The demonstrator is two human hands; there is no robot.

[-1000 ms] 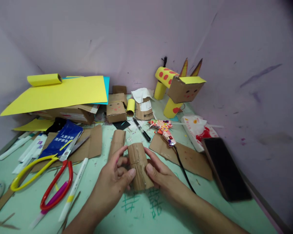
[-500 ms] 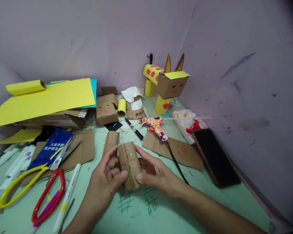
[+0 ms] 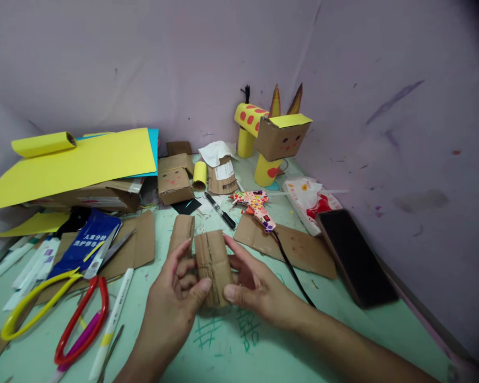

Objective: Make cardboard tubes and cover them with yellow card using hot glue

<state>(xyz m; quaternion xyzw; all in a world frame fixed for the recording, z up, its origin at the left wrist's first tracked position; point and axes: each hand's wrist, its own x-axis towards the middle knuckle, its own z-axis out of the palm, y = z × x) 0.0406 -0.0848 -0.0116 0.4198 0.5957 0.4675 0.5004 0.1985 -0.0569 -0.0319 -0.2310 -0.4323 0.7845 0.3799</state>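
Observation:
Between my two hands is a brown cardboard tube, with a rough glued seam running along the side that faces me. My left hand grips its left side, thumb near the seam. On the right edge, my right hand holds it with the thumb low on the front and the fingers behind. The tube tilts slightly above the table. Just behind my left fingers, a second brown cardboard roll lies on the table. A floral glue gun rests beyond my right hand, its black cord trailing toward my forearm.
Red and yellow-handled scissors, markers and a blue packet lie at the left. Yellow paper covers boxes behind them. A yellow spotted cardboard animal stands at the back; a phone lies right, near the wall.
The tube has turned slightly in my hands, so its seam and flat face show a little differently. Both hands keep their hold; the camera view has shifted a little.

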